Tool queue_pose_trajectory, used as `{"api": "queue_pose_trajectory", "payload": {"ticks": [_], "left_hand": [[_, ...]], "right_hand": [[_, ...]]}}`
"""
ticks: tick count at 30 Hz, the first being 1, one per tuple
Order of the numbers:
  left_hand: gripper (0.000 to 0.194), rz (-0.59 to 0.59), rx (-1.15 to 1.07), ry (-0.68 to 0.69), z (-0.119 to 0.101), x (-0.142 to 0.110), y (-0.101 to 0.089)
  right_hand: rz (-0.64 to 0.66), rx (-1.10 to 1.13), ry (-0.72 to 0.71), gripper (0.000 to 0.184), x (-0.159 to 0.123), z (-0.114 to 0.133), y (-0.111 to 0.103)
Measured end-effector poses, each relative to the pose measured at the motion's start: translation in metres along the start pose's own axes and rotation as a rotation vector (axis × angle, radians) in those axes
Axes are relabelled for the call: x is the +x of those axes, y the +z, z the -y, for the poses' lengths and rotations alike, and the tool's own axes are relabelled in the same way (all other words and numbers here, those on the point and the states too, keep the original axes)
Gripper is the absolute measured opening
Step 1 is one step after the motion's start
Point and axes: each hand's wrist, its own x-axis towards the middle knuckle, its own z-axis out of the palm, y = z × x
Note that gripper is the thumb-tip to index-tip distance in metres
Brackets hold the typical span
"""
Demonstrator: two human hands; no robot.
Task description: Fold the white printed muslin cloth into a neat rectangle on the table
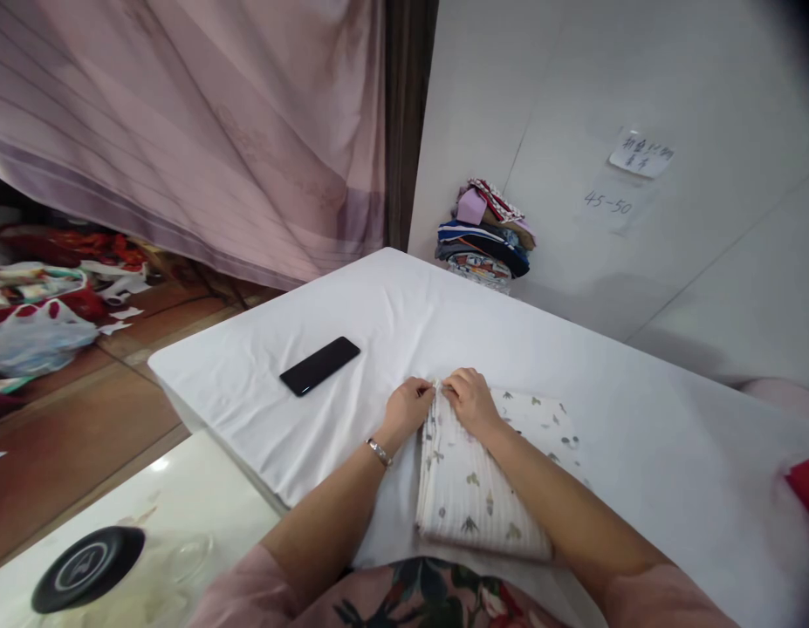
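Note:
A folded white muslin cloth (469, 497) with a small leaf print lies on the white-covered table in front of me. At its far left corner, my left hand (407, 410) pinches the edge between thumb and fingers. Right beside it, my right hand (470, 401) grips the same corner, fingers curled over the fabric. The two hands are close together, with a narrow strip of cloth between them. My right forearm crosses over the cloth and hides part of it. Layered folds show along the left side.
A black phone (320, 365) lies on the white table cover (247, 366). Beyond the far edge is a stack of folded fabrics (486, 231) against the wall. A lidded container (88, 569) stands on a side surface at lower left. A red item (807, 487) sits far right.

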Motion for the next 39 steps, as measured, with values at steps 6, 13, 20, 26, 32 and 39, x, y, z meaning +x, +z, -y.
{"api": "queue_pose_trajectory", "payload": {"ticks": [6, 13, 20, 26, 32, 39], "left_hand": [[0.019, -0.008, -0.016, -0.012, -0.002, 0.0, 0.0], [0.018, -0.003, -0.077, -0.022, -0.001, 0.0, 0.0], [0.017, -0.008, -0.093, 0.011, 0.001, 0.001, 0.001], [0.019, -0.013, -0.122, 0.011, 0.002, 0.001, 0.001], [0.022, -0.017, -0.13, 0.011, 0.001, 0.003, 0.001], [0.022, -0.024, -0.174, 0.025, 0.002, 0.002, 0.002]], "right_hand": [[-0.034, 0.11, 0.023, 0.011, -0.001, -0.001, 0.001], [-0.025, 0.172, 0.145, 0.011, 0.006, 0.0, 0.006], [0.043, 0.165, 0.119, 0.015, 0.006, -0.003, 0.007], [-0.038, 0.215, 0.086, 0.012, 0.003, -0.001, 0.007], [-0.087, 0.34, 0.046, 0.009, 0.002, 0.002, 0.005], [0.005, 0.389, 0.122, 0.011, 0.014, -0.003, 0.007]]}}
